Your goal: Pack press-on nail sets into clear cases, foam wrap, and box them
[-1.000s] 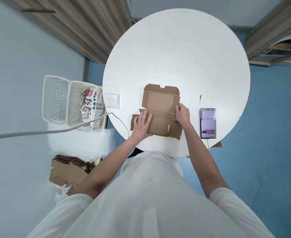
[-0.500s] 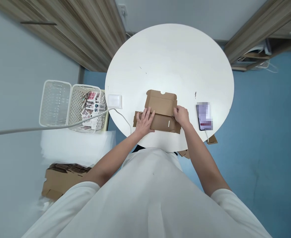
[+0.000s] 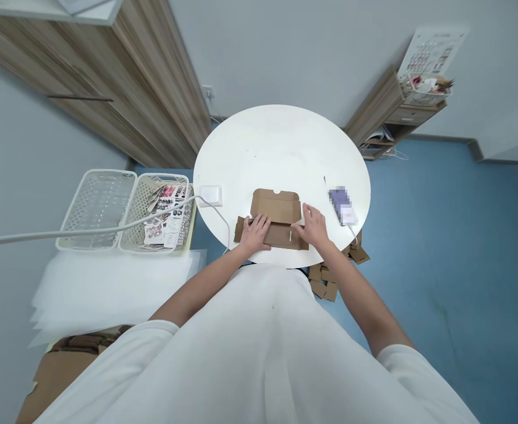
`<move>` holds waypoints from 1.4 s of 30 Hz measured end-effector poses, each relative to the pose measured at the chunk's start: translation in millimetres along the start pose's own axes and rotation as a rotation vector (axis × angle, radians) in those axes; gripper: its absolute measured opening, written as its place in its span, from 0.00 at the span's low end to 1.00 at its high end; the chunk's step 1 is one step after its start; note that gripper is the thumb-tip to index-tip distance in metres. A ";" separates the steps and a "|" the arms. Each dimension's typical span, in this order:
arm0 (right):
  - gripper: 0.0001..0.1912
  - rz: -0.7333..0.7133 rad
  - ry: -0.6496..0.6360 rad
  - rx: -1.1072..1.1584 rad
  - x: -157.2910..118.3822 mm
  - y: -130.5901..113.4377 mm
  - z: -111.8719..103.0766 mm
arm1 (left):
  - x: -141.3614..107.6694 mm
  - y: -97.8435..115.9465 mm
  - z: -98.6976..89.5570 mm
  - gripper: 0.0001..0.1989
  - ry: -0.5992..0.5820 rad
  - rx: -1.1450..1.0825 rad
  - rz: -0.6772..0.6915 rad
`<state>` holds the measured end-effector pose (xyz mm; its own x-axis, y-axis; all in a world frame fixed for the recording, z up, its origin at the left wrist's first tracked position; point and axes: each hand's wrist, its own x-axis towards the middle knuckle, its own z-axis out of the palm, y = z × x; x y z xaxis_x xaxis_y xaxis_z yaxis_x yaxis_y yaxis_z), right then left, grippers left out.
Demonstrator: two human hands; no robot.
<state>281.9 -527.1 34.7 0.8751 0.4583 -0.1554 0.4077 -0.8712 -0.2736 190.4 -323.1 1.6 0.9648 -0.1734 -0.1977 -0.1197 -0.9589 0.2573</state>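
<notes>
A brown cardboard box (image 3: 275, 207), partly unfolded, lies near the front edge of the round white table (image 3: 281, 141). Its notched flap points away from me, and a small white strip shows on the nearer panel. My left hand (image 3: 255, 234) rests on the left part of that panel with its fingers spread. At the right end of the cardboard is my right hand (image 3: 312, 227), its thumb on or just over the panel and its fingers apart, pointing away from me.
A white square item (image 3: 210, 195) is at the table's left, a phone (image 3: 342, 206) with a cable at its right. White baskets (image 3: 129, 215) with printed cards stand left, crossed by a cable. Flat cardboard (image 3: 56, 377) lies lower left; more cardboard (image 3: 323, 281) is below the table.
The view has tilted up, showing more wall and shelf. My right hand has let go of the box's right edge and opened. My left hand stays on the cardboard.
</notes>
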 end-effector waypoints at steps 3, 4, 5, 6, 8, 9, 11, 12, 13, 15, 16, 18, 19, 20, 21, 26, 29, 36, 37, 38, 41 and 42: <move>0.49 -0.223 -0.168 -0.082 -18.9 -15.3 14.2 | -1.5 2.4 1.5 0.47 0.021 -0.003 -0.001; 0.53 -0.237 -0.211 -0.112 -22.0 -19.7 20.8 | -1.0 3.7 0.9 0.47 0.019 0.003 0.003; 0.57 -0.235 -0.241 -0.139 -23.7 -23.5 27.5 | -0.3 5.1 -0.2 0.47 0.014 0.011 0.008; 0.58 -0.221 -0.259 -0.156 -24.3 -26.5 34.1 | 0.2 6.1 -1.7 0.47 0.006 0.022 0.011; 0.58 -0.179 -0.269 -0.164 -23.8 -30.1 45.1 | -0.8 5.5 -4.9 0.48 0.002 0.047 -0.006; 0.57 -0.160 -0.268 -0.159 -23.4 -30.9 49.2 | -3.1 3.2 -6.2 0.50 0.012 0.056 -0.035; 0.56 -0.137 -0.267 -0.135 -22.9 -30.7 54.4 | -11.8 -6.7 -6.8 0.53 0.052 0.052 -0.136; 0.56 -0.133 -0.270 -0.118 -23.0 -30.1 55.6 | -18.0 -14.1 -5.8 0.55 0.076 0.030 -0.206; 0.56 -0.131 -0.274 -0.100 -23.1 -29.2 56.1 | -25.0 -22.7 -3.9 0.57 0.094 -0.005 -0.281; 0.56 -0.133 -0.284 -0.061 -23.3 -27.1 56.1 | -38.8 -40.8 2.2 0.57 0.100 -0.118 -0.432; 0.57 -0.135 -0.287 -0.045 -23.2 -26.2 55.9 | -44.3 -48.8 6.1 0.54 0.088 -0.190 -0.481; 0.57 -0.138 -0.290 -0.021 -22.5 -25.0 55.8 | -50.4 -59.8 14.1 0.47 0.085 -0.290 -0.489; 0.57 -0.140 -0.290 -0.013 -22.1 -24.7 56.0 | -50.7 -62.2 17.7 0.42 0.104 -0.318 -0.472; 0.57 -0.140 -0.289 -0.006 -21.9 -24.7 56.4 | -49.4 -62.6 20.9 0.36 0.123 -0.342 -0.463; 0.58 -0.141 -0.288 0.001 -21.8 -24.9 56.9 | -46.8 -61.4 23.3 0.31 0.144 -0.361 -0.463; 0.57 -0.131 -0.278 0.001 -23.4 -28.1 59.4 | -33.0 -47.7 25.0 0.14 0.208 -0.441 -0.504; 0.57 -0.120 -0.281 -0.008 -24.0 -30.5 59.4 | -32.3 -43.9 20.0 0.13 0.192 -0.554 -0.518; 0.56 -0.076 -0.270 -0.090 -24.3 -38.3 61.2 | -34.6 -30.4 7.0 0.16 0.161 -0.700 -0.464; 0.56 -0.072 -0.268 -0.094 -24.3 -39.5 61.6 | -34.3 -27.0 5.6 0.17 0.156 -0.691 -0.440; 0.57 -0.069 -0.267 -0.095 -24.3 -40.4 61.8 | -33.8 -23.9 4.5 0.19 0.151 -0.673 -0.422; 0.61 -0.076 -0.276 -0.088 -24.3 -41.5 61.2 | -32.4 -19.5 2.5 0.22 0.147 -0.611 -0.413; 0.63 -0.087 -0.284 -0.084 -24.4 -41.4 60.5 | -31.9 -20.0 2.3 0.21 0.142 -0.599 -0.417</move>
<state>227.9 -491.6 -7.6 0.7333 0.5520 -0.3969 0.5081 -0.8328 -0.2197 161.5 -298.9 0.5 0.9280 0.2483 -0.2778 0.3724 -0.6450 0.6673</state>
